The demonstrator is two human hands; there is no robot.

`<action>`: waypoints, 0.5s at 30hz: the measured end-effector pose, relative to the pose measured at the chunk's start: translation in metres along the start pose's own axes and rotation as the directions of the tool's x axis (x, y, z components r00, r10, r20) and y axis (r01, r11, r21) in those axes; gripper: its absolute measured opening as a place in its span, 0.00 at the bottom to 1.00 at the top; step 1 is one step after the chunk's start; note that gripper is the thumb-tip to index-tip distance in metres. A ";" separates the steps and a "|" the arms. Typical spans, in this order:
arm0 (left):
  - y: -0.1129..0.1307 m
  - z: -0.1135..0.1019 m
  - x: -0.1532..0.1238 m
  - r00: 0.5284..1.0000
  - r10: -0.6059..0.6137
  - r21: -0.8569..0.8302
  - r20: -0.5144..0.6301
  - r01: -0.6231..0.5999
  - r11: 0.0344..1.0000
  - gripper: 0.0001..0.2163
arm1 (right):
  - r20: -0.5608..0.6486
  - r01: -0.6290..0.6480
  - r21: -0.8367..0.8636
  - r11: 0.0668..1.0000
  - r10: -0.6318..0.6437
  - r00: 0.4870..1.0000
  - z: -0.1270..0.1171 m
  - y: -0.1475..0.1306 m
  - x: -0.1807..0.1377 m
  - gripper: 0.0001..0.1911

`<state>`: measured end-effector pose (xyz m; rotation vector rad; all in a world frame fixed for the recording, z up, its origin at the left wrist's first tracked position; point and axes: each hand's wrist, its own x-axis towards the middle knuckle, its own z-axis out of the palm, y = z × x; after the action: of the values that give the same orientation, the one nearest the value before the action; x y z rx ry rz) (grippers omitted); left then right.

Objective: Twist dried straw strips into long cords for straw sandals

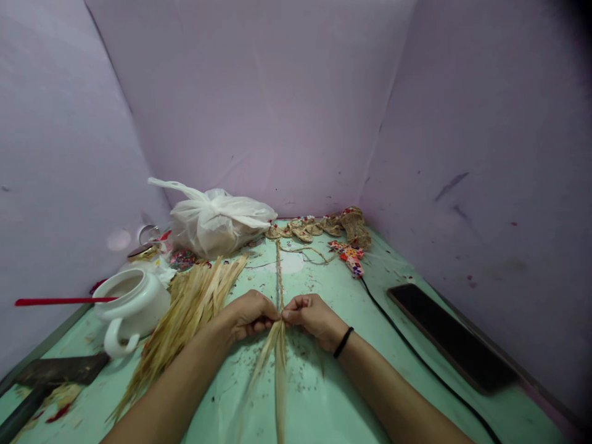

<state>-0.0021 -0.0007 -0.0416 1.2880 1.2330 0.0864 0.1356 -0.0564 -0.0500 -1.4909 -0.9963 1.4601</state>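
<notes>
A narrow braid of dry plant fiber (279, 271) runs from the back of the table toward me. At its near end my left hand (253, 313) pinches the fiber strands (280, 370). My right hand (314, 316), with a black band on the wrist, pinches the same spot from the other side. The fingertips of both hands almost meet there. Loose strands fan out below them toward the table's front. Left of my left hand lies a bundle of straw-coloured fiber strips (189, 308).
At left stand a white pot (152, 305) with a red stick (65, 301) and a hammer-like tool (60, 370). Behind are a tied plastic bag (217, 222) and braided ornaments (303, 231). On the right lie a phone (448, 333), a black cable (416, 354) and a flower-patterned object (351, 258).
</notes>
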 end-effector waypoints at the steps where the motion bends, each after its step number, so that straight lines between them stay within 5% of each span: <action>1: 0.000 0.001 0.001 0.999 -0.019 -0.034 0.029 0.020 0.999 0.06 | 0.011 -0.010 0.017 1.000 0.009 1.000 -0.001 0.000 0.000 0.05; 5: 0.001 0.003 0.000 0.989 -0.001 -0.128 0.148 0.021 0.992 0.10 | 0.072 -0.037 0.082 0.996 0.031 0.997 -0.005 -0.001 -0.001 0.05; 15: 0.002 0.004 -0.008 0.990 0.140 -0.059 0.012 -0.139 0.988 0.11 | 0.097 -0.087 0.136 0.987 0.074 0.992 -0.009 -0.003 0.000 0.04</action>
<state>-0.0010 -0.0080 -0.0361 1.3211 1.1176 0.2111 0.1448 -0.0555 -0.0467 -1.3875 -0.8766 1.6349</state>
